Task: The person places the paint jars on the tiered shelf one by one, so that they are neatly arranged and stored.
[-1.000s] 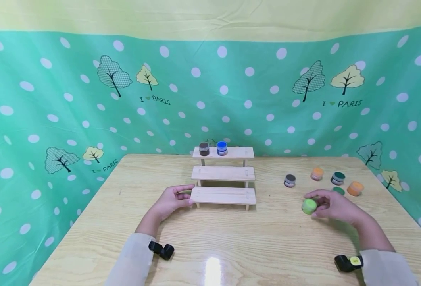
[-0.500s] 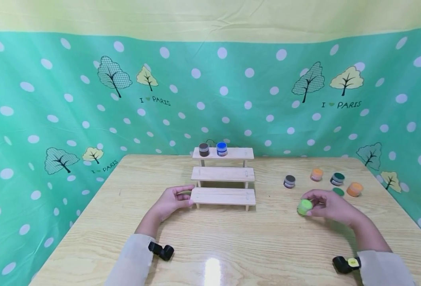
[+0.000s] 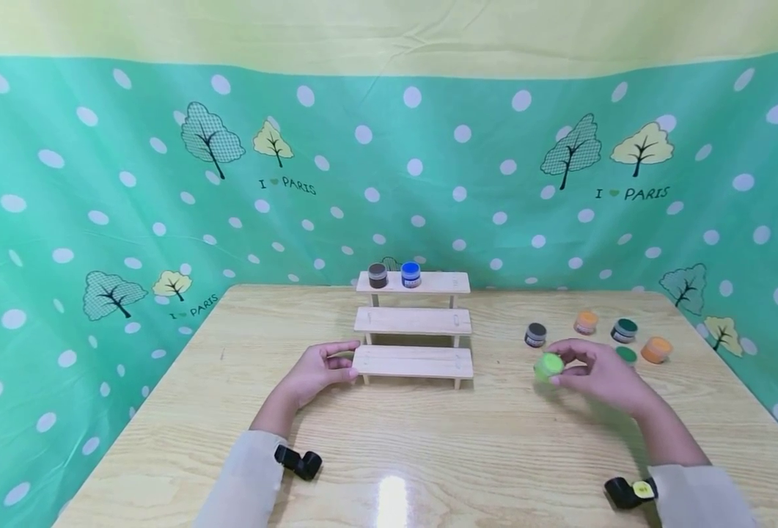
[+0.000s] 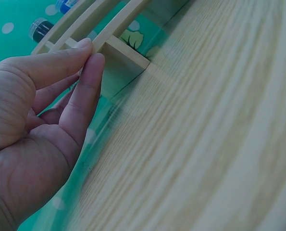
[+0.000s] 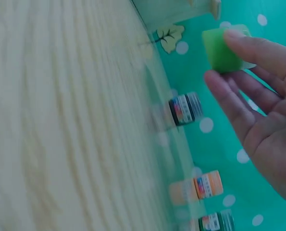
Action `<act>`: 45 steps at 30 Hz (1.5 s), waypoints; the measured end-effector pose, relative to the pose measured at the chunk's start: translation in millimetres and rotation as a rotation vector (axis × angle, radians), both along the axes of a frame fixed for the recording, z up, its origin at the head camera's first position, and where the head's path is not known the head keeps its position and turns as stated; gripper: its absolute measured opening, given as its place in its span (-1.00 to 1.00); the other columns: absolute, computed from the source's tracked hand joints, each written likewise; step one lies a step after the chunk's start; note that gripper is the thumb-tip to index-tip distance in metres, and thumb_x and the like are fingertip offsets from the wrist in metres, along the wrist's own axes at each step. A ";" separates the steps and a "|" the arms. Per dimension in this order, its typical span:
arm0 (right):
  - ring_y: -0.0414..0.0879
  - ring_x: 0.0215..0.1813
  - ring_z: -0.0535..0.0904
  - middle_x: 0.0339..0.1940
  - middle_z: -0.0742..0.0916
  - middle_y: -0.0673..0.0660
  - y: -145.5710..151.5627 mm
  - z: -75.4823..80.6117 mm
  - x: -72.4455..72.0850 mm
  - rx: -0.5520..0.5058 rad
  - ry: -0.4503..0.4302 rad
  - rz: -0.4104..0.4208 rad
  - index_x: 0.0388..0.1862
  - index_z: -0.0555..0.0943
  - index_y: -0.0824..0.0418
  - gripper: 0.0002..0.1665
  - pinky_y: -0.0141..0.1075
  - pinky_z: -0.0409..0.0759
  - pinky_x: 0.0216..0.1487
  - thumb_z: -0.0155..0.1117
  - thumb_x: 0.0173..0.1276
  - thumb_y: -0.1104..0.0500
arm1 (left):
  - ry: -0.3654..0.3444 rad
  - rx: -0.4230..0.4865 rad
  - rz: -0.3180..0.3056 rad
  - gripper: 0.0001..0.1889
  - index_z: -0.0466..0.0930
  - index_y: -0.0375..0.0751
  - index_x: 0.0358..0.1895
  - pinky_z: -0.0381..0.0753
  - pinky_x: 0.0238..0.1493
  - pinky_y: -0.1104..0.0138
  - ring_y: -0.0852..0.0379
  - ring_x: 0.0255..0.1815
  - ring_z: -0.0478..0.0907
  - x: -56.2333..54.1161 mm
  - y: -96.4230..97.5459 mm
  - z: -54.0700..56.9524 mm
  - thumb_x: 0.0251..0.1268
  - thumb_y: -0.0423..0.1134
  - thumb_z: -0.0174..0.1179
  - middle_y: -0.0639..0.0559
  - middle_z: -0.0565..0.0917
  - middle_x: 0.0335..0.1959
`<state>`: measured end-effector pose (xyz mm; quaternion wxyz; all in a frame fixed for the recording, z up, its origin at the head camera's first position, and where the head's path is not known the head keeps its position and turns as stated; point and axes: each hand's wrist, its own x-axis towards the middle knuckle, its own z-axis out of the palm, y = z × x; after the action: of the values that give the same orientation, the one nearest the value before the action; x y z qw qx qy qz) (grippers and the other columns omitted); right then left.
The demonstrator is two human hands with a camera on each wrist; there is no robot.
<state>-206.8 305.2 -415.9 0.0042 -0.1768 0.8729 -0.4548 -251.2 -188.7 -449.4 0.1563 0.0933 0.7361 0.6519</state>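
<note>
My right hand [image 3: 600,375] pinches a light green paint jar [image 3: 548,366] between thumb and fingers, above the right part of the table. In the right wrist view the same green jar [image 5: 223,50] shows tilted, with the thumb across it. At the left end of a three-step wooden display stand [image 3: 412,359], my left hand [image 3: 319,372] pinches the lowest step. The left wrist view shows thumb and index fingertips [image 4: 95,60] meeting at the corner of that step. On the top step stand a black paint jar [image 3: 378,276] and a blue one [image 3: 410,274].
On the table [image 3: 283,315] at the right stand a dark jar [image 3: 535,334], two orange jars [image 3: 586,322] and two green jars [image 3: 624,330], one partly behind the right hand. A dotted green curtain [image 3: 336,169] hangs along the back and sides.
My right hand has carried the light green jar left and slightly up, toward the stand. The left hand stays at the lowest step, and the stand has not moved.
</note>
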 end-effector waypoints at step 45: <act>0.00 -0.11 0.62 -0.10 0.68 0.17 -56.9 47.1 -25.8 -0.068 0.039 0.058 0.13 0.61 0.25 -0.46 -0.34 0.68 -0.14 0.51 0.18 0.14 | 0.000 0.013 0.001 -0.33 0.37 -0.40 0.34 0.70 -0.12 0.31 0.13 -0.16 0.61 -0.9 -0.4 1.1 0.12 -0.47 0.38 -0.14 0.65 -0.13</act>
<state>-232.6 248.3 -368.9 -0.0058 -0.2109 0.8512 -0.4805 -252.1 -189.1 -448.3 0.1555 0.0940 0.7320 0.6566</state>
